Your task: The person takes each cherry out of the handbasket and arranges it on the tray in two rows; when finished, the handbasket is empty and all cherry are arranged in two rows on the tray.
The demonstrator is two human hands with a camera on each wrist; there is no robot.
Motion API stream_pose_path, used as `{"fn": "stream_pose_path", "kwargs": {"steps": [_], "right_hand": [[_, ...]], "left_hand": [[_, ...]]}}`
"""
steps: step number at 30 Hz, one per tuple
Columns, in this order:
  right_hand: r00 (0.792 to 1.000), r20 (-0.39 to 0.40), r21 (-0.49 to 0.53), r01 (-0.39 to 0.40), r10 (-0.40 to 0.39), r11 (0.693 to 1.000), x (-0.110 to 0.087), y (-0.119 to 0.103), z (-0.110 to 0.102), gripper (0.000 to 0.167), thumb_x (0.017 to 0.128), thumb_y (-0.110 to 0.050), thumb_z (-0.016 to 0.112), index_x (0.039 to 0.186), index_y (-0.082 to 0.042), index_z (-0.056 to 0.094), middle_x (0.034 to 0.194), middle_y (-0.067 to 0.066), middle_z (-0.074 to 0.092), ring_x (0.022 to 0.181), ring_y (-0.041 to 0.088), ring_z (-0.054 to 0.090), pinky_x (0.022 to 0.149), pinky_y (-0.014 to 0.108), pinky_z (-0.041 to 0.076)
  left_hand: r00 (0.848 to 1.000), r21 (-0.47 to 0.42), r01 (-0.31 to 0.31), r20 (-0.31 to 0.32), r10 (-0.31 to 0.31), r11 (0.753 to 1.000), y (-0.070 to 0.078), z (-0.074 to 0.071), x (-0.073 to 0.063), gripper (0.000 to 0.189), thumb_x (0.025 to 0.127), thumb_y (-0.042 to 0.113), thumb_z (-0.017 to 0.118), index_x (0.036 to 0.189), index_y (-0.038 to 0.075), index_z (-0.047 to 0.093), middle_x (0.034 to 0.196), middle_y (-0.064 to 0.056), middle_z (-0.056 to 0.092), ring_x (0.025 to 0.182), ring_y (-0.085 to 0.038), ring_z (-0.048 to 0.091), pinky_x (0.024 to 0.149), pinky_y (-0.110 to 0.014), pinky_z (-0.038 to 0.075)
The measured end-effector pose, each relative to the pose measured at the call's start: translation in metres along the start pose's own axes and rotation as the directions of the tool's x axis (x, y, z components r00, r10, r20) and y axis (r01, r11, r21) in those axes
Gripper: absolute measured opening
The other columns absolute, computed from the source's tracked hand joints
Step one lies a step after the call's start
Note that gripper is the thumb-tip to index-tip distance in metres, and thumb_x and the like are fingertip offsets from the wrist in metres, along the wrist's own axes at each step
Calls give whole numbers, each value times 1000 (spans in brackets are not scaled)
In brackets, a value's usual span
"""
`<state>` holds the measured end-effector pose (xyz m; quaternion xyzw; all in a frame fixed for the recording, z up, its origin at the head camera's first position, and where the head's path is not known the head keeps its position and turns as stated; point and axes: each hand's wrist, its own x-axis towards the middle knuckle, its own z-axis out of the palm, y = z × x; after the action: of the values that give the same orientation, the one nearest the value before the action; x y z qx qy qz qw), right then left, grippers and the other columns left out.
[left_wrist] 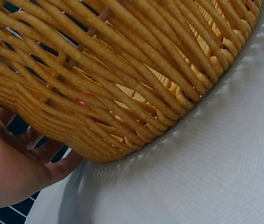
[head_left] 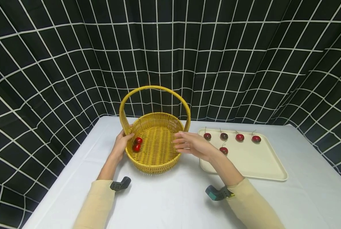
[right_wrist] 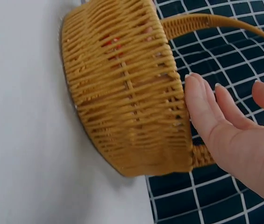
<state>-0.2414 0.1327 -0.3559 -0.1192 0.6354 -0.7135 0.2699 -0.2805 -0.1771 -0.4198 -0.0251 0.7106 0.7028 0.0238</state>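
Note:
A yellow wicker basket [head_left: 156,165] with a tall arched handle stands on the white table, two red cherries [head_left: 137,147] lying inside at its left. My left hand [head_left: 120,143] holds its left side at the foot of the handle, thumb over the rim and fingers outside. In the left wrist view, that hand [left_wrist: 19,158] lies against the woven wall. My right hand [head_left: 194,144] is at the right rim, fingers extended and nothing held. From the right wrist, the fingertips of this hand [right_wrist: 234,126] come right at the basket's rim [right_wrist: 181,102].
To the right lies a cream tray [head_left: 253,162] bearing several dark red cherries [head_left: 239,137] with stems, partly behind my right forearm. A black curtain [head_left: 164,60] with a white grid hangs behind the white tablecloth [head_left: 170,203].

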Motion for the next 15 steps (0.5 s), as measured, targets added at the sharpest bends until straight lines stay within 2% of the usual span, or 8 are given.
{"fn": "stream_pose_path", "kwargs": {"steps": [10,15], "right_hand": [[999,28,-32,31,-30,999,19,2,15,51,104,-24,39,141,10,32,139,33,38,126,45,41,99,39,43],[1000,29,-60,13,-11,998,27,3,25,50,103,-24,41,141,8,34,138,32,39,125,44,42,99,39,42]], "left_hand": [[1000,-13,-12,1,12,1000,-2,0,1,53,99,12,44,150,12,28,153,-12,26,138,-28,26,112,-43,22],[1000,-29,-5,8,6,1000,-2,0,1,53,99,12,44,150,11,28,153,-12,26,138,-28,25,112,-42,20]]}}
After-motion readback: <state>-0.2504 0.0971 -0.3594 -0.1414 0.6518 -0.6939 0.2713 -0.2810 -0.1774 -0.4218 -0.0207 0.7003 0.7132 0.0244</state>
